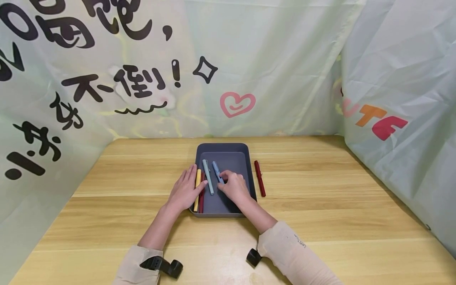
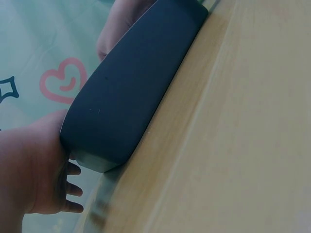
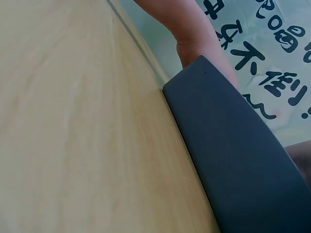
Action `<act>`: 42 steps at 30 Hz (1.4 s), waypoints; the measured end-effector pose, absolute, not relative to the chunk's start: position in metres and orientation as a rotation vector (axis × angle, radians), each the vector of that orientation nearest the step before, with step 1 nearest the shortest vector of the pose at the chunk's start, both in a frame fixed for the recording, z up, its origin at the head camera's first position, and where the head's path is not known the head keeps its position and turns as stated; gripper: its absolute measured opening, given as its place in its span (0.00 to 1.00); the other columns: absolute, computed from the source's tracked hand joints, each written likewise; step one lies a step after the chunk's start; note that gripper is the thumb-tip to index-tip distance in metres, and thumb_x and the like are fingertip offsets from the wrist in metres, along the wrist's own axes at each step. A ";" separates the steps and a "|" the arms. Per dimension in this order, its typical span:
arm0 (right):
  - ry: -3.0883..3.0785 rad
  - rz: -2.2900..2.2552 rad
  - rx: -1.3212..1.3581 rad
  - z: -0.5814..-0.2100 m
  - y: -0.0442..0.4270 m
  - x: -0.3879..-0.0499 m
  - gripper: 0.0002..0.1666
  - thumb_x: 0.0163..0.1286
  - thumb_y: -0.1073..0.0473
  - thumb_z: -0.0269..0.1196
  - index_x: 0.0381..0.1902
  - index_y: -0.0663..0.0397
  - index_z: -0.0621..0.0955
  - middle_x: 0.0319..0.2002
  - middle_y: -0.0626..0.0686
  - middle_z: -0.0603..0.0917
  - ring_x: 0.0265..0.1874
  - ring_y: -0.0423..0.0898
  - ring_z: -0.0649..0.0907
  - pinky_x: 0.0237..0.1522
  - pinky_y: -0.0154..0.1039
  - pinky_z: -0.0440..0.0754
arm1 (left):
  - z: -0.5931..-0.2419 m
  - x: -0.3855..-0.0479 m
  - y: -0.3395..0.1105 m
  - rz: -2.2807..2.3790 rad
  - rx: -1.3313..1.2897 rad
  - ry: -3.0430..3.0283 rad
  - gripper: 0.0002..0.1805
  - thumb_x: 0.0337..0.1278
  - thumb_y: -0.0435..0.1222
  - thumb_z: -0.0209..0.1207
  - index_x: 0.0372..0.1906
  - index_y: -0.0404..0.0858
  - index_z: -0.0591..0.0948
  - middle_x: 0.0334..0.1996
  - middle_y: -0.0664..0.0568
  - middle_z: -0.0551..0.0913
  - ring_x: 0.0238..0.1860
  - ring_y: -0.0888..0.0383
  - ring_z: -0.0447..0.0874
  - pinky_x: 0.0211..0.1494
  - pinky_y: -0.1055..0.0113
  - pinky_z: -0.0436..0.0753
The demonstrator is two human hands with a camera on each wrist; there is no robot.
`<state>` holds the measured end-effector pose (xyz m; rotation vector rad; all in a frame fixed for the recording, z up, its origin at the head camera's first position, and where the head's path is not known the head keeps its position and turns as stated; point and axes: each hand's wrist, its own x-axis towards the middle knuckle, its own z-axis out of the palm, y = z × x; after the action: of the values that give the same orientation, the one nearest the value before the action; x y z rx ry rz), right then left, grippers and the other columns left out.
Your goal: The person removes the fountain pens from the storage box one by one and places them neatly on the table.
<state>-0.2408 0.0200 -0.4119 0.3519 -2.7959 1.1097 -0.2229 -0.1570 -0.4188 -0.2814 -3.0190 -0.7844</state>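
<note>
Near the middle of the head view, the right hand pinches a blue pen, its lower end hidden by the fingers, inside a grey tray. The left hand lies with fingers extended along the tray's left edge, its thumb crossing a yellow pen and partly covering a dark red pen. A pale blue pen slants between the hands. Right of the tray, another red pen lies on the wooden table. Both sleeves are cut off below. In both wrist views, the tray's outer wall hides the pens.
</note>
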 end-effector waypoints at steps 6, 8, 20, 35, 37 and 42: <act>-2.813 1.101 0.338 -0.411 0.021 -0.240 0.14 0.54 0.63 0.69 0.40 0.61 0.82 0.31 0.52 0.82 0.29 0.46 0.80 0.31 0.38 0.79 | -0.419 -0.223 -0.157 -0.787 -0.286 -3.012 0.41 0.66 0.55 0.40 0.71 0.33 0.44 0.71 0.41 0.44 0.68 0.40 0.41 0.65 0.45 0.49; -2.814 1.112 0.340 -0.411 0.021 -0.240 0.14 0.53 0.63 0.69 0.38 0.62 0.82 0.27 0.51 0.80 0.25 0.44 0.78 0.27 0.36 0.78 | -0.419 -0.223 -0.157 -0.783 -0.289 -3.010 0.41 0.66 0.55 0.40 0.71 0.33 0.44 0.71 0.40 0.44 0.68 0.40 0.41 0.65 0.45 0.49; -2.834 1.246 0.329 -0.412 0.023 -0.243 0.12 0.56 0.63 0.68 0.37 0.63 0.82 0.21 0.48 0.77 0.18 0.41 0.74 0.21 0.32 0.72 | -0.419 -0.224 -0.158 -0.773 -0.290 -3.008 0.41 0.67 0.55 0.40 0.71 0.33 0.45 0.71 0.41 0.45 0.68 0.41 0.42 0.66 0.46 0.49; -2.857 1.347 0.275 -0.410 0.023 -0.245 0.09 0.58 0.64 0.66 0.36 0.63 0.82 0.21 0.48 0.77 0.19 0.41 0.73 0.21 0.32 0.71 | -0.418 -0.223 -0.157 -0.778 -0.265 -3.035 0.41 0.67 0.55 0.40 0.72 0.34 0.44 0.71 0.41 0.44 0.69 0.41 0.40 0.66 0.46 0.48; -2.849 1.371 0.267 -0.410 0.023 -0.244 0.09 0.58 0.65 0.66 0.36 0.63 0.82 0.21 0.48 0.77 0.18 0.41 0.73 0.21 0.32 0.70 | -0.418 -0.222 -0.157 -0.779 -0.264 -3.033 0.41 0.67 0.55 0.40 0.72 0.34 0.44 0.71 0.41 0.44 0.69 0.41 0.41 0.66 0.46 0.48; -2.841 1.411 0.239 -0.408 0.023 -0.244 0.08 0.59 0.66 0.64 0.37 0.64 0.82 0.20 0.49 0.76 0.18 0.41 0.72 0.21 0.32 0.69 | -0.418 -0.222 -0.157 -0.785 -0.267 -3.034 0.41 0.66 0.55 0.40 0.72 0.34 0.44 0.71 0.41 0.44 0.69 0.41 0.41 0.66 0.45 0.48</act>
<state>-0.2442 0.0234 -0.4081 0.2394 -2.8406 1.4110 -0.2223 -0.1570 -0.4176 -0.2674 -3.0335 -0.7849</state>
